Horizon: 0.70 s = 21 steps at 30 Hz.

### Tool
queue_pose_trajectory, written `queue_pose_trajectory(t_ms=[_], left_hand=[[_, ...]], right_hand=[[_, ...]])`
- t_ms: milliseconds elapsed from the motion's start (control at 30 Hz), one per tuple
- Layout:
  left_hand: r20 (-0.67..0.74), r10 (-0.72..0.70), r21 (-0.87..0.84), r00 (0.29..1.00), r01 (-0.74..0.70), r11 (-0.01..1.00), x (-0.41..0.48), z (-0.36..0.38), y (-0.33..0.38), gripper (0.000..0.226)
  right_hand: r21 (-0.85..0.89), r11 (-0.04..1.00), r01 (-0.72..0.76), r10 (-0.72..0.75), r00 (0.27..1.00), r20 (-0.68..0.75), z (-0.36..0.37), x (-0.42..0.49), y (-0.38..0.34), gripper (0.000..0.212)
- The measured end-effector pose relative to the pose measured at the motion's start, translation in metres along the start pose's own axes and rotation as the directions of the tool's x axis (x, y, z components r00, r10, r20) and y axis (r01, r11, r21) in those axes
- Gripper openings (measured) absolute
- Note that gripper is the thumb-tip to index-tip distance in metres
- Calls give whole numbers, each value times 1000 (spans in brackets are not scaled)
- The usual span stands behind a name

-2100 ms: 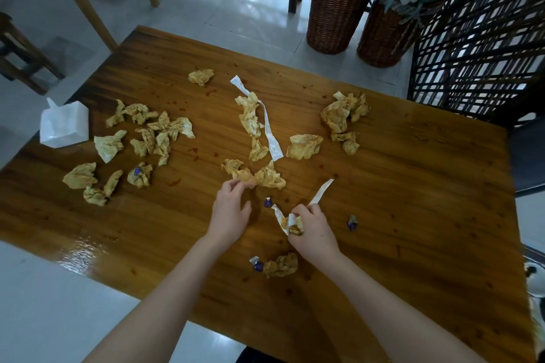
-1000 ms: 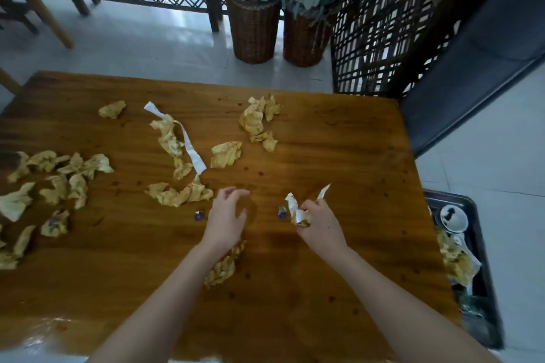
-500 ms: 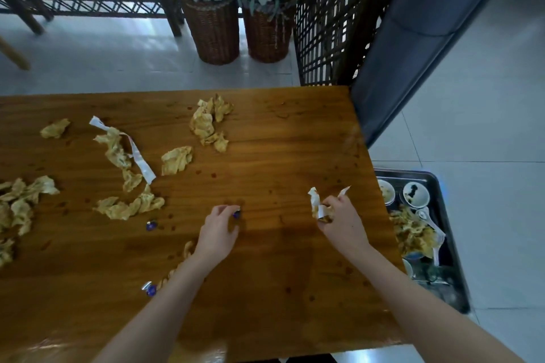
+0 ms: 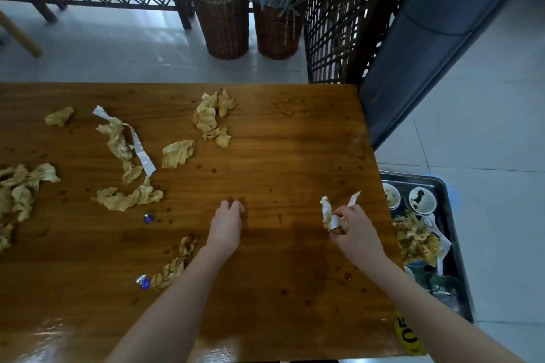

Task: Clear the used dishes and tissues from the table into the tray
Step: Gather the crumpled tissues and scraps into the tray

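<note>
Several crumpled, stained tissues lie across the wooden table: a far clump, one piece, a heap and a twisted one by my left forearm. My right hand is shut on a tissue wad with a white paper strip, near the table's right edge. My left hand rests on the table with fingertips pinched together; the small blue wrapper it reached is hidden under them. The metal tray sits low, right of the table, holding small bowls, tissues and white spoons.
Two more blue wrappers and a long white strip lie on the left half. Two wicker baskets and a dark lattice screen stand beyond the far edge. A blue-grey panel rises at the right.
The view has swung right, bringing the tray into sight. My right hand carried its tissue wad toward the right edge. My left hand left the tissue heap and closed over a blue wrapper.
</note>
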<state>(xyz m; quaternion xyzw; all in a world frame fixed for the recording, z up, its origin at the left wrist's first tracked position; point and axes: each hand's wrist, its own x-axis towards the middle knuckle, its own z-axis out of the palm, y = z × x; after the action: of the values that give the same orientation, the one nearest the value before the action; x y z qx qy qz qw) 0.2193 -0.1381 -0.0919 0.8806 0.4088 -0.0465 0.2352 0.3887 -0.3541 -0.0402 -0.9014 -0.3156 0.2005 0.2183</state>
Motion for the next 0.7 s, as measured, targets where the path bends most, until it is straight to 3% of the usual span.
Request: queue_pose_trajectory(t_ms=[333,567,700], left_hand=[[-1,-34,-136,999,34,990,-32,6,-8,30],[-118,-55,-233,991,26,972,-59,-12,-29,25],[-205,-172,-185,964,134,974,-78,-28,-52,27]], right_hand=[[-20,989,144,-142,988,64,10,2,-26,32],[-23,977,212,-206,967,151,25,8,-53,29],[-42,965,260,-249,952,177,38,10,-72,28]])
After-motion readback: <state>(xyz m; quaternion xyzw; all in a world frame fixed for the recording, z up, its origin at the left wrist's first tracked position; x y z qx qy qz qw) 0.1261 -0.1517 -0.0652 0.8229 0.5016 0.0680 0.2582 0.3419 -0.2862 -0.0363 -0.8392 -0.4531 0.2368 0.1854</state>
